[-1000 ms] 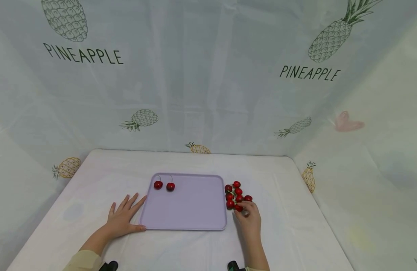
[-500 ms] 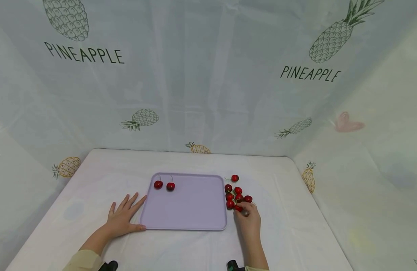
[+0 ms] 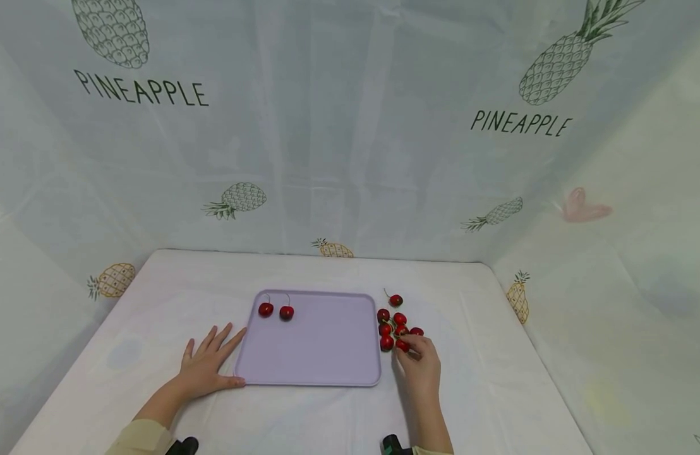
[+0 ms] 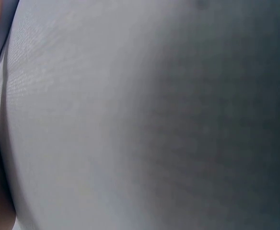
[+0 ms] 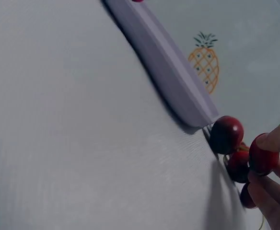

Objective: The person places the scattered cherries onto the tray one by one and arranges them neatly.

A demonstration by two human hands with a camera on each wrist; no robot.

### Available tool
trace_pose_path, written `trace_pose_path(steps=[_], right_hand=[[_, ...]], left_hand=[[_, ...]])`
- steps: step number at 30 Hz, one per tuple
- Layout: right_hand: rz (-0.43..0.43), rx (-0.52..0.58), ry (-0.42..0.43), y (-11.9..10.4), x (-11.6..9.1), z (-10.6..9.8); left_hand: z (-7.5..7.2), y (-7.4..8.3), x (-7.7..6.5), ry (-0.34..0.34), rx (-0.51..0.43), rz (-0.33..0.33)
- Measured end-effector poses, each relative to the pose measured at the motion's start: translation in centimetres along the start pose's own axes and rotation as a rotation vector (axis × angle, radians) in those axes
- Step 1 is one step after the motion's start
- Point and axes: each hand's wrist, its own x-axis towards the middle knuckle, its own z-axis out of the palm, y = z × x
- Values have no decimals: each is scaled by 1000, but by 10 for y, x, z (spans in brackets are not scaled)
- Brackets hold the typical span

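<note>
My right hand (image 3: 421,370) pinches a red cherry (image 5: 263,155) between thumb and fingertips, at the near side of a cherry cluster (image 3: 385,329) with green stems. In the right wrist view the held cherry appears raised in front of the others. A single cherry (image 3: 395,301) lies apart, behind the cluster. My left hand (image 3: 203,370) lies spread with straight fingers, its index fingertip and thumb touching the left edge of a lilac tray (image 3: 313,354). Two stemmed cherries (image 3: 286,313) sit at the tray's back left. In the left wrist view only blurred cloth and slivers of hand and tray show.
The cluster sits close against the tray's right rim (image 3: 377,360). White cloth (image 3: 486,379) covers the table, and a pineapple-printed sheet (image 3: 350,158) hangs behind it.
The rearmost cherry has rolled back from the cluster, and its stem has swung round. My right hand has shifted slightly up and right with its cherry. My left hand stays still.
</note>
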Motion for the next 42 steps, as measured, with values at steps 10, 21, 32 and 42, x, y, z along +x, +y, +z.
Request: trace_pose_path(steps=[10, 21, 32, 42], right_hand=[[-140, 224, -10, -17, 1, 5], [-218, 321, -68, -49, -9, 39], [-185, 497, -130, -103, -25, 49], [-98, 620, -129, -112, -21, 77]], left_hand=[[0, 0, -1, 35, 4, 20], [8, -7, 0, 69, -21, 54], [2, -3, 0, 25, -2, 16], [-4, 3, -3, 22, 13, 13]])
